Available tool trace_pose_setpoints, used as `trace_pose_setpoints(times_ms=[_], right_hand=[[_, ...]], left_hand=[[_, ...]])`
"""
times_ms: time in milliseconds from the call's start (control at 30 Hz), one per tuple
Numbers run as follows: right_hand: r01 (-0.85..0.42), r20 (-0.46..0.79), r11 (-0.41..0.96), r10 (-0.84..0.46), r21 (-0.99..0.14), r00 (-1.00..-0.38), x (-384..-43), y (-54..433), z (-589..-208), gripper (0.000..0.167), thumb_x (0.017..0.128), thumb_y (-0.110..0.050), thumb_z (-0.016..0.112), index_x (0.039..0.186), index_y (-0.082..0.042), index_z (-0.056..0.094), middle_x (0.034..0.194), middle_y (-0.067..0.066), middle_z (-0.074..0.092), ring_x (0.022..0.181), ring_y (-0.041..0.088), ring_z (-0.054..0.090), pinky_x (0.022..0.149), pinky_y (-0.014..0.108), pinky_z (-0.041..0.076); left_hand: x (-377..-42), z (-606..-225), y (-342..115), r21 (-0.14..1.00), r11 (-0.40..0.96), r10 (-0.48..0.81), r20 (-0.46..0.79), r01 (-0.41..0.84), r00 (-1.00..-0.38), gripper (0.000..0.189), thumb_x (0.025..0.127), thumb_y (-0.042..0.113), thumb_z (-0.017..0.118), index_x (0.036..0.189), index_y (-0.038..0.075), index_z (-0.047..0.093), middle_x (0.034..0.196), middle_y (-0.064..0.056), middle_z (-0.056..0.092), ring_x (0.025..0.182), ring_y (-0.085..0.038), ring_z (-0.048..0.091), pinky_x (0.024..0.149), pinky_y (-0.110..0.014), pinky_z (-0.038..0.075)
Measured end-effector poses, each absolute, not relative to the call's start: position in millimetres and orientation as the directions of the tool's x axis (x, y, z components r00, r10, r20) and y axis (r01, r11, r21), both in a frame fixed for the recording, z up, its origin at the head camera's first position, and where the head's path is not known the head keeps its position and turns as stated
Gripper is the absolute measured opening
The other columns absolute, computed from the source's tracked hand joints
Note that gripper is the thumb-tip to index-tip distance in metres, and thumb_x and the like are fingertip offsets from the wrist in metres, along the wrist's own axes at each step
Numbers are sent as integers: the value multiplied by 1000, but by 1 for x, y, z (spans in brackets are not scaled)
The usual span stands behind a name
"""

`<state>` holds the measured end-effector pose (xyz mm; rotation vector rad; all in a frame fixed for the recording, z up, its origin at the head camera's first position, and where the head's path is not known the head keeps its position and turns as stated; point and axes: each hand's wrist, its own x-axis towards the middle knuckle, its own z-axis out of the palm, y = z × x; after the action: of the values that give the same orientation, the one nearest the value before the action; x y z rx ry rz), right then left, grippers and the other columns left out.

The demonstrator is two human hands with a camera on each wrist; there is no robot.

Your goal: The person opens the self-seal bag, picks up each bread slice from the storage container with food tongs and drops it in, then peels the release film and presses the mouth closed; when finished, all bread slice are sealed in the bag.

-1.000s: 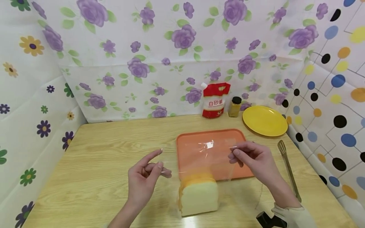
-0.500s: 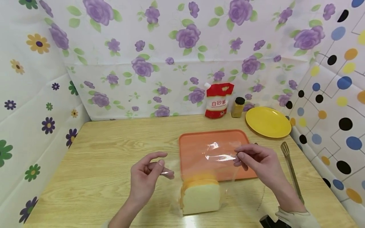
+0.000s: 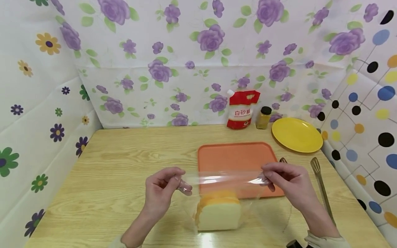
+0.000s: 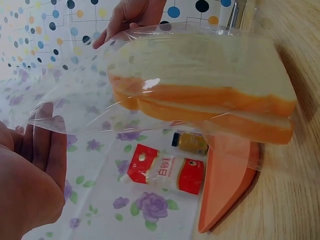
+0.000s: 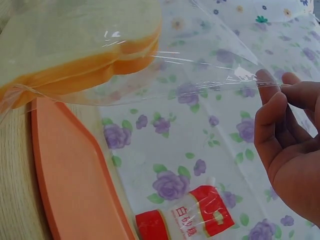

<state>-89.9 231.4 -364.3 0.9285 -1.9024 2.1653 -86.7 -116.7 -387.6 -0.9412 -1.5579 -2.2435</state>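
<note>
Slices of bread (image 3: 219, 216) stand on the table inside a clear plastic bag (image 3: 214, 179), their cut face toward me. My left hand (image 3: 162, 193) pinches the left corner of the bag's mouth between thumb and fingers. At the opposite corner my right hand (image 3: 288, 182) pinches the film the same way. Between the two hands the bag's top edge is stretched nearly straight, with bright glare along it. In the right wrist view the film (image 5: 210, 75) runs from the bread to the right fingertips. The left wrist view shows two thick slices (image 4: 200, 80) with orange-brown crust.
An orange tray (image 3: 235, 155) lies just behind the bread. Farther back stand a red-and-white pouch (image 3: 243, 110), a small black-lidded jar (image 3: 263, 118) and a yellow plate (image 3: 297, 135). A long slotted utensil (image 3: 322, 189) lies right of my right hand. Patterned cloth hangs around the table.
The film between my hands has gone from loose to drawn straight. My left index finger has come down from raised onto the film. The view has shifted slightly left.
</note>
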Motion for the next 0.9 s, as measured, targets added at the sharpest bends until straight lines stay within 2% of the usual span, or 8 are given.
trace_pose_setpoints(times_ms=[267, 467, 667, 900], right_hand=[[-493, 542, -228, -317, -840, -778, -89, 241, -367, 24, 95, 20, 51, 109, 11, 68, 98, 13, 72, 68, 18, 64, 51, 29, 51], [-535, 607, -288, -384, -794, -695, -98, 241, -372, 32, 93, 25, 47, 110, 9, 69, 101, 18, 72, 69, 21, 62, 51, 32, 49], [-570, 644, -301, -410, -764, -646, -102, 243, -372, 28, 95, 22, 49, 110, 9, 69, 105, 17, 71, 65, 22, 57, 51, 32, 49], [-623, 687, -306, -444, -719, -575, -103, 247, -371, 34, 93, 26, 45, 109, 8, 70, 107, 18, 71, 70, 20, 62, 52, 31, 52]], left_hand=[[-89, -388, -111, 744, -385, 173, 640, 547, -749, 19, 100, -11, 51, 107, -7, 67, 85, -3, 75, 71, -19, 74, 56, -45, 60], [-90, -388, -115, 703, -383, 169, 692, 600, -702, 20, 99, -13, 49, 109, -9, 66, 85, -8, 74, 71, -19, 74, 57, -39, 60], [-93, -389, -117, 662, -402, 174, 734, 633, -657, 18, 98, -17, 48, 107, -15, 63, 90, -13, 73, 71, -20, 74, 61, -35, 61], [-94, -389, -115, 655, -406, 197, 744, 638, -638, 15, 99, -14, 49, 106, -16, 62, 93, -13, 72, 72, -19, 74, 65, -34, 61]])
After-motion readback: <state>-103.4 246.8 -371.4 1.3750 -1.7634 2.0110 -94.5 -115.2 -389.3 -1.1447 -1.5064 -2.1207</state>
